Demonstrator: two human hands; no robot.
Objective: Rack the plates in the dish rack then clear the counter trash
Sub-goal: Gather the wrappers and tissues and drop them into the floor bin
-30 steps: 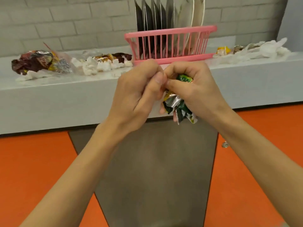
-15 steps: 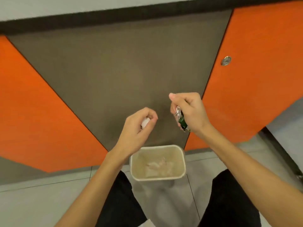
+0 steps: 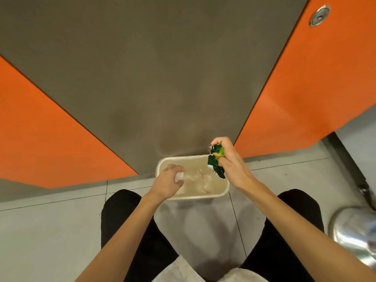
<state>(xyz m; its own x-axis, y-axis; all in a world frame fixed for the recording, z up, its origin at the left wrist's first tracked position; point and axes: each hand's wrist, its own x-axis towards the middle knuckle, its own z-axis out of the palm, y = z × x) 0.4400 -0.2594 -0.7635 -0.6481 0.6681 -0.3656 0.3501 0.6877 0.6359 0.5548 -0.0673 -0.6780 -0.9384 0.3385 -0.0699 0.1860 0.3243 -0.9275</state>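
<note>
Gripping green wrapper (image 3: pixel 216 160) in right hand (image 3: pixel 230 165) | left hand (image 3: pixel 167 183) pinching white scrap (image 3: pixel 179 177) | over bin (image 3: pixel 223 190)

Waste bin (image 3: pixel 222 191) stands on floor (image 3: pixel 50 231), against cabinet front (image 3: pixel 162 78), between the person's legs and the cabinet. Left hand (image 3: pixel 166 185) over bin's left rim, closed on small wad (image 3: pixel 179 177). Right hand (image 3: pixel 230 165) over right rim, wrapper (image 3: pixel 216 159) in its grip. Metal vessel (image 3: pixel 354 231) on floor at far right.

Glossy crinkled foil wrapper (image 3: pixel 216 159); matt plastic bin (image 3: pixel 223 190); shiny metal bowl (image 3: pixel 354 231).
</note>
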